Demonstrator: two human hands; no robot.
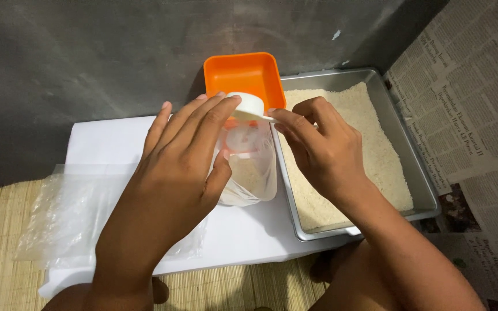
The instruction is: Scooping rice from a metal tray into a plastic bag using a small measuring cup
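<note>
Clear plastic bags point(70, 216) lie flat at the far left on the white sheet point(105, 144), stacked within easy reach of your left side, and the sheet itself covers the woven mat point(1, 247), likely to catch stray grains. Your left hand point(171, 173) wraps around the small clear bag point(249, 173) that stands upright on the sheet, thumb on the near side and fingers curled over the far side and rim, closed on it so the mouth stays wide and the bag does not topple. Some rice already sits in its bottom. Just above that mouth, your right hand point(318, 147) pinches the handle of the white scoop point(248, 106) between thumb and fingertips, holding it tipped over the opening so grains fall inside rather than on the sheet. Behind the bag stands an orange tub point(243, 72), touching the grey wall. To the right, the metal tray point(419, 173) of rice point(370, 144) sits just beside the bag, keeping each scoop's trip short. Newspaper point(468, 103) covers the floor at the far right.
</note>
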